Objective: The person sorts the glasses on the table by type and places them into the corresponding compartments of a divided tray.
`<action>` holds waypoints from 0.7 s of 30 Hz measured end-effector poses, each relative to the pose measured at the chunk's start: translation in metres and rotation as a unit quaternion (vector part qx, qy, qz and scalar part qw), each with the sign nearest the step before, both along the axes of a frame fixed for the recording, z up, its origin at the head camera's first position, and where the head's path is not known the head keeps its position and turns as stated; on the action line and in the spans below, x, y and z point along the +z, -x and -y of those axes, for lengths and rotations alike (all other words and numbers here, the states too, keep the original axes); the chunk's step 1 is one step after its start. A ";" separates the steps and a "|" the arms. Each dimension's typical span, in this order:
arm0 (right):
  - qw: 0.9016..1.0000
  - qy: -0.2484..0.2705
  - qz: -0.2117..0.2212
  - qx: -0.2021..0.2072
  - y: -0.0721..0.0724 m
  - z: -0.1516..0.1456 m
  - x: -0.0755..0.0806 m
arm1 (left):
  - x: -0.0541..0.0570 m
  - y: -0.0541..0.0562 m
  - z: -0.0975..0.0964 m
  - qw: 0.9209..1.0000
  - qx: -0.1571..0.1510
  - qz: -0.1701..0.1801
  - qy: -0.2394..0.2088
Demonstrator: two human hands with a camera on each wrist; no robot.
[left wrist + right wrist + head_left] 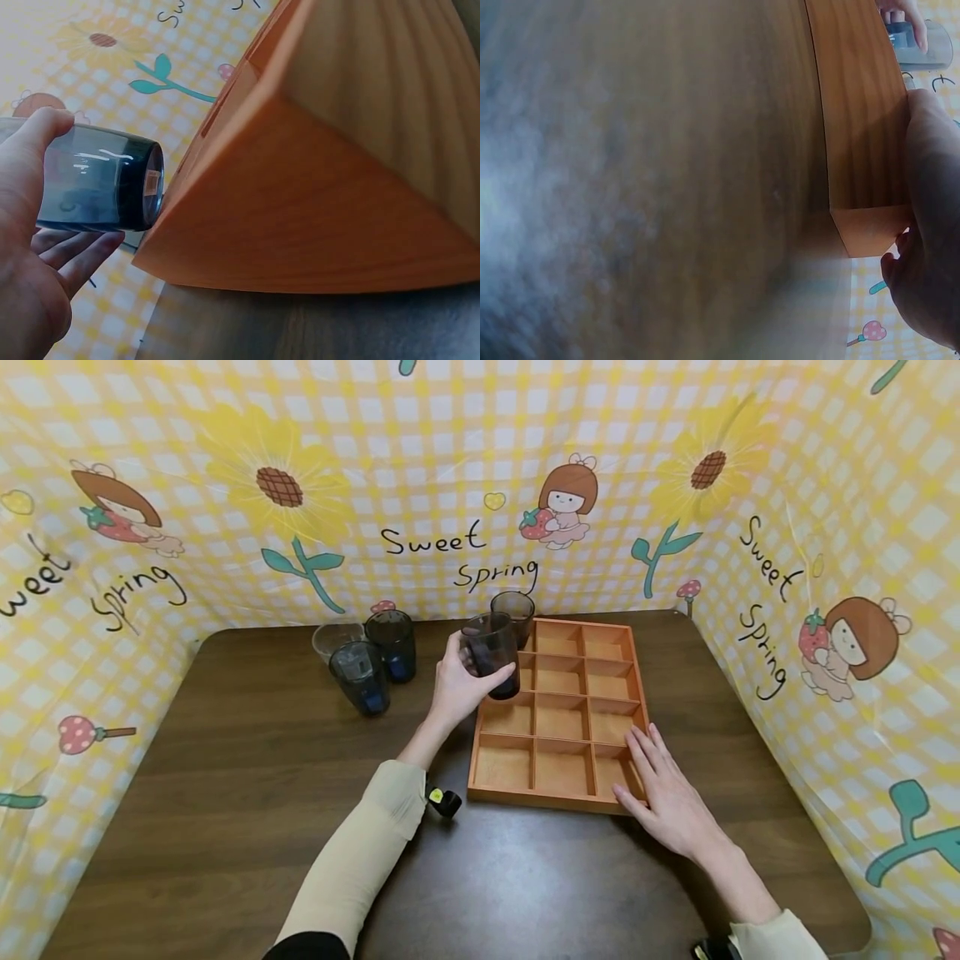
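A dark tinted glass is held by my left hand, thumb on the near side and fingers behind it. It is over the back left part of a wooden compartment box. In the left wrist view the held glass shows its thick base beside the box. Behind it, a second tinted glass stands at the back left corner of the box, its lower part mostly hidden. My right hand rests on the box's front right corner, fingers extended over the right rim.
Three more glasses stand grouped left of the box: a front one, a dark one and a paler one partly hidden behind. A yellow checked cloth surrounds the back and sides of the brown table.
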State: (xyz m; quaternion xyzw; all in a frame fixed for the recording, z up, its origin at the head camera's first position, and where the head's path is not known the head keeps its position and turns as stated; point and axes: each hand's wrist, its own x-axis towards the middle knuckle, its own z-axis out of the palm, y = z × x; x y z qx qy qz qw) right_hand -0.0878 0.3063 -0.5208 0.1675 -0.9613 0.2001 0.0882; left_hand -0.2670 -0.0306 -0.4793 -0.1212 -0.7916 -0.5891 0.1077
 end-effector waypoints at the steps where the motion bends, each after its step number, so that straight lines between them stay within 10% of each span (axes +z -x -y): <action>1: 1.000 -0.001 0.002 0.001 0.000 0.000 0.000 | 0.000 0.001 -0.001 1.000 0.000 0.002 -0.003; 21: 1.000 0.002 -0.004 0.003 0.000 0.001 0.001 | -0.009 0.015 -0.014 0.999 -0.009 -0.020 0.041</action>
